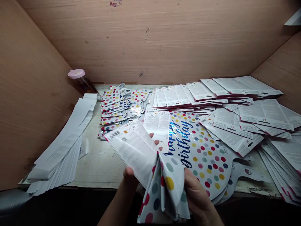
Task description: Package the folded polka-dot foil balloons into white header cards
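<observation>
A white printed packet with a barcode is tilted over the table's front edge, and my left hand is closed on it, thumb on the near side and fingertips showing beyond its far edge. My right hand grips a folded foil balloon with coloured dots. The balloon's folds meet the packet's right edge; whether any of it is inside the packet I cannot tell. Just beyond my hands lies a flat dotted balloon with blue "happy birthday" lettering, on top of others. Another printed packet overlaps its left side.
Folded dotted balloons are stacked at the back middle. White paper strips lie along the left side, near a pink-lidded bottle. Piles of printed packets cover the right and back right. Wooden panels enclose the table.
</observation>
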Available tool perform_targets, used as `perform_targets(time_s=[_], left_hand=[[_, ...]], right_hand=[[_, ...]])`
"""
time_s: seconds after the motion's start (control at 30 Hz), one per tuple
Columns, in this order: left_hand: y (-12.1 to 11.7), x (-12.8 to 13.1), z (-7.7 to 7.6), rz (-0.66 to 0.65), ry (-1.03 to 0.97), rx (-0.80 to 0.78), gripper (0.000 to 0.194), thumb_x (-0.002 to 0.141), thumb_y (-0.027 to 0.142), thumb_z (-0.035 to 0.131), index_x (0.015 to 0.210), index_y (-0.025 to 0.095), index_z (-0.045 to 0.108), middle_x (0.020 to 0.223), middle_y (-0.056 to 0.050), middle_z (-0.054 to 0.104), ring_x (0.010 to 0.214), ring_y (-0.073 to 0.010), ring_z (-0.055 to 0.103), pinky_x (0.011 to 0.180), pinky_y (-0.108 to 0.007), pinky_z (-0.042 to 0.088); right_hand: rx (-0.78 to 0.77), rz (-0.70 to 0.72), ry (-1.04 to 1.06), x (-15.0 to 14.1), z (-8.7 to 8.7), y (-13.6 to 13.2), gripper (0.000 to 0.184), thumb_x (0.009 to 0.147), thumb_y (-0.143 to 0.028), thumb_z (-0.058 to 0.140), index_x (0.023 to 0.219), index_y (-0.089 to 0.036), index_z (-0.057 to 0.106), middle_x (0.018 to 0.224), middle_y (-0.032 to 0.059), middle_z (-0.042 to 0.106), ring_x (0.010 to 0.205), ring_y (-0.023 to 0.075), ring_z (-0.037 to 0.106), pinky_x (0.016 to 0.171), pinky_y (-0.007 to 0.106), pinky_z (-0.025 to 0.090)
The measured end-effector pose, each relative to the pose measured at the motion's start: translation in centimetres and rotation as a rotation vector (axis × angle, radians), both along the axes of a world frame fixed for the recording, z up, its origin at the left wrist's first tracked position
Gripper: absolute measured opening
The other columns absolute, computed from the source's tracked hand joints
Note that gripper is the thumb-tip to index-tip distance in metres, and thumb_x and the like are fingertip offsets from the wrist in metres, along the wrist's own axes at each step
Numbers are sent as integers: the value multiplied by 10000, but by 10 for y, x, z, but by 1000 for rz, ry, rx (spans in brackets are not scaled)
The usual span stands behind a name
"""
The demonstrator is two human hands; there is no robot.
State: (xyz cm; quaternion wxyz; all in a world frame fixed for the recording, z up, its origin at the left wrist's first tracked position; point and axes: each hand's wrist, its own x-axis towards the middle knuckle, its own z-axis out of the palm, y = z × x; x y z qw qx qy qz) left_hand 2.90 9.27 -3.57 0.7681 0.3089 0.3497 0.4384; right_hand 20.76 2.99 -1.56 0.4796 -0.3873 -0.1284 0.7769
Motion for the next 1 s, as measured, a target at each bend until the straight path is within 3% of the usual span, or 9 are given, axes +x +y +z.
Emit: perform_targets(time_s=[0.1,0.17,0.23,0.33,0.43,0.53,0.63,0.77,1.0], left_hand=[[9,-2,8,153,-156,30,1067,550,898,502,1343,185,491,1298,-171,589,1308,-434,427,1024,-567,387],[13,-4,11,229,-175,26,986,628,876,462,1355,210,490,1300,-155,597,1310,-422,433,1027,-565,394],[16,-4,12,253,-179,22,943,645,857,482,1356,239,496,1291,-139,612,1308,-420,438,1019,-560,411],[17,1,11,265,-196,41,933,649,835,517,1376,252,480,1304,-128,609,1317,-420,434,1022,-565,415],[13,9,10,301,-205,67,939,646,812,560,1403,268,449,1356,-118,573,1337,-422,415,1037,-574,402],[5,18,10,272,-186,60,998,585,778,659,1414,270,440,1392,-122,545,1320,-450,424,1031,-590,408],[-1,25,12,295,-183,65,1009,578,740,702,1420,246,444,1406,-136,531,1304,-460,441,1035,-583,414],[-1,27,11,399,-241,56,936,649,733,652,1424,253,439,1424,-135,516,1327,-443,424,1061,-579,388],[7,30,6,347,-347,50,876,719,731,589,1444,275,404,1452,-117,490,1373,-432,366,1097,-624,319]], right_hand=[[110,-234,-380,27,14,-10,268,725,-418,791,940,-273,727,823,54,730,729,268,693,636,371,567],[345,-346,-736,45,26,-18,161,805,-393,715,924,-287,740,918,78,742,825,293,696,696,386,566],[689,-308,-1052,56,36,-23,166,860,-319,648,987,-308,755,1052,85,740,960,311,686,835,410,540],[1143,-73,-1427,55,36,-24,381,889,-211,580,1245,-321,662,1166,68,710,1033,299,677,916,402,492],[1357,75,-1795,36,25,-16,446,914,-144,499,1341,-239,585,1161,103,710,977,291,681,837,394,496],[1378,-3,-2060,10,16,-3,355,913,-59,444,1163,-162,674,1008,138,740,865,270,661,748,389,497],[1308,-123,-2057,-10,14,8,312,912,-24,402,1021,-105,683,855,142,706,776,247,614,669,375,501],[1194,-139,-1590,-16,15,8,344,880,12,377,1035,-111,658,799,99,652,726,199,577,624,321,511],[1525,-142,-1217,-14,2,0,366,906,-28,425,1228,-43,597,1013,159,691,963,248,605,762,378,540]])
